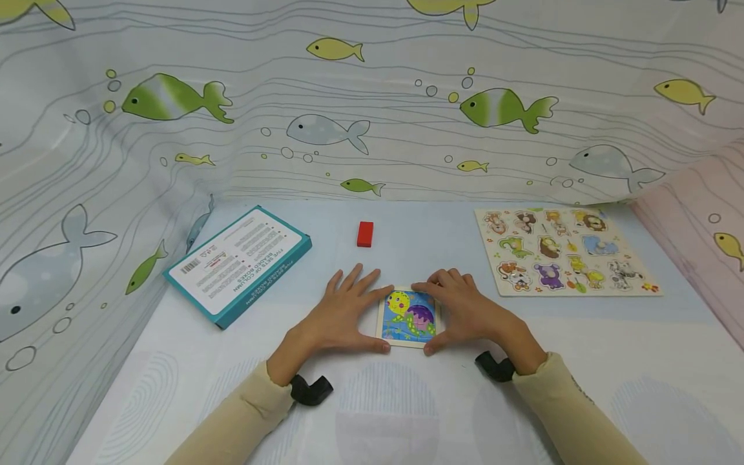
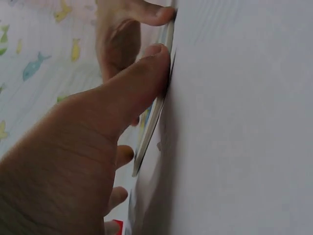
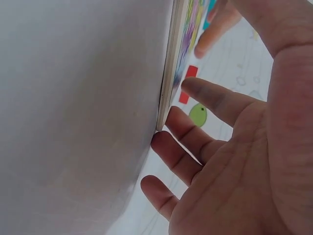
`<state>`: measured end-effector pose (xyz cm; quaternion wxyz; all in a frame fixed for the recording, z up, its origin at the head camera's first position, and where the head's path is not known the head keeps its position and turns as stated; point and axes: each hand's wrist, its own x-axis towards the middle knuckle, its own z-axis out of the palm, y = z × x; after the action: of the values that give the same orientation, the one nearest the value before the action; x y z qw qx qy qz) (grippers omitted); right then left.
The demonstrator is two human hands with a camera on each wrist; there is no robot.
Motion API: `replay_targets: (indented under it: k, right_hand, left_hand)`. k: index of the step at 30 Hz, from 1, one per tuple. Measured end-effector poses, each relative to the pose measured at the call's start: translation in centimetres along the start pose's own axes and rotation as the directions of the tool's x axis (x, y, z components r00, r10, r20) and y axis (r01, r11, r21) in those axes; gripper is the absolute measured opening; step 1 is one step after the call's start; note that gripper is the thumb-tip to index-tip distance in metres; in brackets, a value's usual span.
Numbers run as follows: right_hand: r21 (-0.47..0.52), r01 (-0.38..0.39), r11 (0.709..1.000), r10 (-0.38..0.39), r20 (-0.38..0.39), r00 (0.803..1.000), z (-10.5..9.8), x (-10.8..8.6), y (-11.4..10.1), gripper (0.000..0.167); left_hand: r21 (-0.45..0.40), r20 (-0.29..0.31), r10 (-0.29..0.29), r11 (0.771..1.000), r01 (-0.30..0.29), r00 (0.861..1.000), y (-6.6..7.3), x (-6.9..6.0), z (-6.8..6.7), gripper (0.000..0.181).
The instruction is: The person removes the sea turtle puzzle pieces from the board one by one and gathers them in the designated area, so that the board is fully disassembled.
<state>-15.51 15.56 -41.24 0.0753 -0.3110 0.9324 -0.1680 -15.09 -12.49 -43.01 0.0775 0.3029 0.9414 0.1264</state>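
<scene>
A small square turtle jigsaw puzzle (image 1: 409, 316) in a pale frame lies on the table between both hands. My left hand (image 1: 340, 316) is spread at its left side, with the index fingertip by the far left corner and the thumb by the near left one. In the left wrist view, the thumb (image 2: 142, 73) touches the frame's edge. On the other side, my right hand (image 1: 465, 310) has its index finger at the far edge and its thumb near the close right corner. The right wrist view shows loosely bent fingers (image 3: 176, 152) beside the frame.
A red block (image 1: 365, 234) lies beyond the puzzle. To the left is a teal-edged box (image 1: 238, 265) with printed text. An animal peg board (image 1: 564, 252) lies at the right. Fish-patterned cloth (image 1: 395, 97) rises behind the table.
</scene>
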Motion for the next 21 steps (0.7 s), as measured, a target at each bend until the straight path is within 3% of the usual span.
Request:
replay_targets:
  k: [21]
  right_hand:
    - [0.014, 0.008, 1.000, -0.008, -0.010, 1.000, 0.0, 1.5, 0.1, 0.101]
  left_hand:
    - [-0.015, -0.014, -0.036, 0.999, 0.036, 0.999, -1.3, 0.4, -0.3, 0.091]
